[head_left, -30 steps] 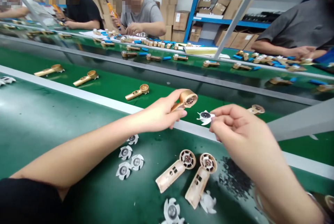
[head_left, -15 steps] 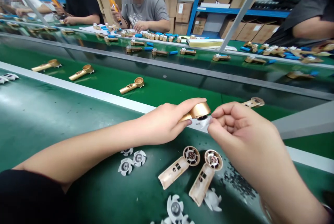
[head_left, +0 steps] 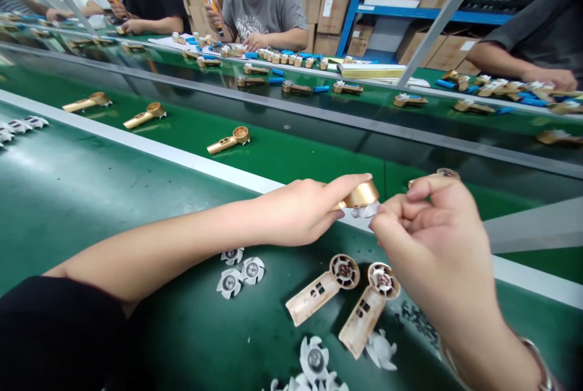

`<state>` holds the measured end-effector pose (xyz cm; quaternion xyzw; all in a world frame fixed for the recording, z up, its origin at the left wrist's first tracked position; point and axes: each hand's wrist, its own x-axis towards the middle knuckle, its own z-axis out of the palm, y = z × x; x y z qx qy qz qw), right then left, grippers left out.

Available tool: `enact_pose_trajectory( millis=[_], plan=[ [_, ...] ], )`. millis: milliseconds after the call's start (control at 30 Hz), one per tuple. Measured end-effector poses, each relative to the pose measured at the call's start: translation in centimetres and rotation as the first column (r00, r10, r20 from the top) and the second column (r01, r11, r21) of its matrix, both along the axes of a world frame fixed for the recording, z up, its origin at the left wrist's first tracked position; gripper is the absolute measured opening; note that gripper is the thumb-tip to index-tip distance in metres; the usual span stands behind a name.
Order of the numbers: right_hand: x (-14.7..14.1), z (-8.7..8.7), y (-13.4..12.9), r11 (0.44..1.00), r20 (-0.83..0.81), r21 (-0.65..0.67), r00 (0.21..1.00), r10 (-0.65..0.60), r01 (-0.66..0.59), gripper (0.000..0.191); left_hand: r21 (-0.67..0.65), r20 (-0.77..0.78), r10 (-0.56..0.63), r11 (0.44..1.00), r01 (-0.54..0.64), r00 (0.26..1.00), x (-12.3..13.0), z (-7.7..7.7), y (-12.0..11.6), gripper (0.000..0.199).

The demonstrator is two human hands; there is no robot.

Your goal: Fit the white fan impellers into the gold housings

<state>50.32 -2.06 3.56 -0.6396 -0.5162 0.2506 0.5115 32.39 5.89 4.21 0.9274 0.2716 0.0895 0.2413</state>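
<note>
Left hand (head_left: 314, 209) clasped a gold fan body (head_left: 363, 194), while the right hand (head_left: 428, 221), close beside it, pinched a white impeller (head_left: 364, 212) at the underside of the body's round head. One second earlier the impeller had been held apart from the head, its black hub showing; now that hub was hidden.

At far left, white parts (head_left: 20, 126) lay in a row on the counter (head_left: 91, 197). Beyond, three gold bodies (head_left: 144, 115) lay on the green belt (head_left: 282, 151). On the near side of the left forearm sat three white fans (head_left: 229, 282); to their right, two open shells (head_left: 305, 306), with one pale fan (head_left: 382, 350) just beside the right-hand shell. Overlapping fans (head_left: 315, 359) at the near edge could not be counted. At far right, cardboard boxes (head_left: 421, 48) stood below a blue shelf (head_left: 437, 13), their contents indiscernible.
</note>
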Motion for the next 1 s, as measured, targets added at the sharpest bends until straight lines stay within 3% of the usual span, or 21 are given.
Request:
enact_pose_trajectory(
  millis=[133,200,300,433,600,700,800,900,933,1000],
  plan=[
    [-0.7,0.2,-0.8,0.992,0.408,0.097,0.905,-0.118,0.086,0.026,-0.162,0.065,0.009,0.987,0.001,0.998,0.2,0.3,-0.8,0.06],
    [-0.7,0.6,-1.1,0.991,0.514,0.1,0.847,-0.133,0.094,0.022,-0.289,0.137,0.014,0.957,0.027,0.99,0.4,0.3,-1.4,0.052],
    [-0.6,1.3,-1.4,0.986,0.584,0.168,0.805,-0.1,0.001,0.014,-0.413,0.251,0.03,0.908,0.079,0.967,0.6,0.3,-2.1,0.039],
    [-0.4,1.7,-1.6,0.962,0.634,0.253,0.769,-0.084,-0.104,0.011,-0.443,0.283,0.079,0.895,0.058,0.956,0.7,0.2,-2.8,0.033],
    [-0.7,0.6,-1.7,0.971,0.561,0.239,0.819,-0.118,-0.024,0.014,-0.355,0.175,0.13,0.933,-0.06,0.976,0.8,0.0,-3.6,0.039],
    [-1.1,-0.3,-1.7,0.961,0.564,0.277,0.807,-0.175,0.015,0.012,-0.428,0.164,0.161,0.901,-0.077,0.973,0.8,0.2,-4.2,0.034],
    [-1.3,-1.0,-1.5,0.941,0.701,0.334,0.68,-0.215,-0.047,0.013,-0.636,0.121,0.217,0.766,-0.092,0.969,0.9,0.6,-4.5,0.025],
    [-0.8,-0.8,-1.3,0.911,0.8,0.35,0.575,-0.17,-0.219,0.017,-0.855,0.107,0.234,0.518,-0.031,0.966,1.1,0.8,-4.3,0.021],
    [-0.7,-0.4,-1.2,0.902,0.808,0.326,0.579,-0.109,-0.285,0.017,-0.887,0.143,0.247,0.461,0.014,0.958,1.1,0.9,-4.1,0.021],
    [-0.5,0.6,-1.3,0.889,0.756,0.268,0.654,0.045,-0.371,0.015,-0.886,0.248,0.298,0.455,0.091,0.922,1.1,1.1,-3.5,0.023]
  ],
)
